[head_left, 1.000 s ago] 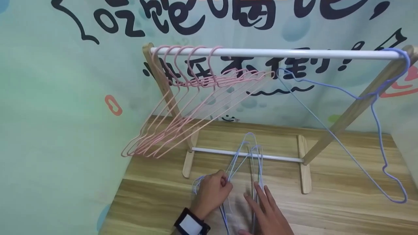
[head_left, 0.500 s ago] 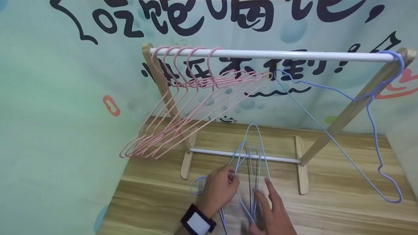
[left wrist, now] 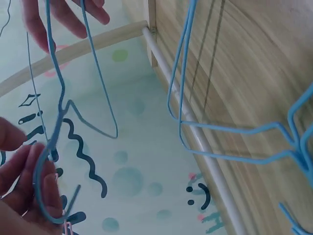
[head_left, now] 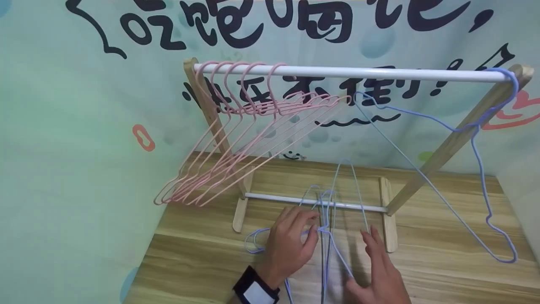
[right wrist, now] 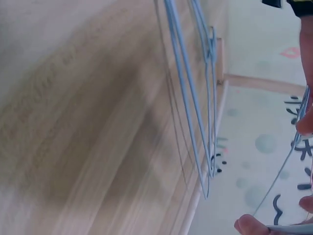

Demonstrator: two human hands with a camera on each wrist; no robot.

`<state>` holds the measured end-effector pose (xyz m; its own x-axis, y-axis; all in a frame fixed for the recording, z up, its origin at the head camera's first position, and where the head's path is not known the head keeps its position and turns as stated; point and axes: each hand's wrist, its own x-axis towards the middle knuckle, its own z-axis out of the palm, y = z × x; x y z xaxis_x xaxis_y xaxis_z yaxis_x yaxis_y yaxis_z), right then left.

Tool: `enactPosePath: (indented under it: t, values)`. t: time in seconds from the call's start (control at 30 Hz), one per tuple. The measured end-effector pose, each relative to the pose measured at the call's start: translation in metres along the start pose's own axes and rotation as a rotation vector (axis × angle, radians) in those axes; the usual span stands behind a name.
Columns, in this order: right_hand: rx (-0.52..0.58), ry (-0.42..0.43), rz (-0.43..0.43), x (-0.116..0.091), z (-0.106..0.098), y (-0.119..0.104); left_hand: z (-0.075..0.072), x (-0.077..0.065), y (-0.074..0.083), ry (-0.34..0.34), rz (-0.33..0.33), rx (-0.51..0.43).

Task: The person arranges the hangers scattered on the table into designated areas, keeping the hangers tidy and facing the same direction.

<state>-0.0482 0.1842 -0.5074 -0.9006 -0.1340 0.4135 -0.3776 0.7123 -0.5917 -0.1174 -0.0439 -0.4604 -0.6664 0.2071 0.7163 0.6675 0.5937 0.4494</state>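
Observation:
A blue wire clothes hanger (head_left: 341,258) is between my two hands, raised above the table in the head view. My left hand (head_left: 289,245) curls its fingers at the hook; the left wrist view shows the hook (left wrist: 37,178) in front of those fingers, the thumb apart. My right hand (head_left: 382,270) holds the hanger's near end, thumb on the sloping arm and fairly straight fingers against the bottom bar. Beneath, several more blue hangers (right wrist: 188,73) lie bunched together.
Several pink hangers (head_left: 270,107) hang at the left of the rack's white top rail (head_left: 379,72). One blue hanger (head_left: 514,84) hangs at its right end. Wooden feet (head_left: 389,219) and a low white bar (head_left: 274,197) stand just beyond my hands. A printed backdrop (head_left: 84,169) closes the back.
The blue hanger has come away from the bunch and shifted right, with both hands moving along. My right hand has gone from beside the bunch to the hanger's near end.

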Motion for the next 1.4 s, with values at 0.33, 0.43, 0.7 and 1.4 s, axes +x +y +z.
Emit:
enactPosePath:
  t: [0.33,0.43,0.7,1.4]
  values:
    - [0.231,-0.140,0.287,0.003,-0.023,0.008,0.001,0.002,-0.005,0.078,-0.064,-0.133]
    - [0.330,-0.143,0.323,0.005,-0.029,0.005,0.006,0.001,-0.006,0.093,-0.101,-0.206]
    - [0.694,-0.123,0.103,0.007,-0.047,-0.002,0.033,-0.001,0.002,-0.098,-0.295,-0.257]
    - [1.113,-0.321,-0.281,0.015,-0.079,-0.009,0.074,0.025,0.038,-0.242,-0.214,-0.415]
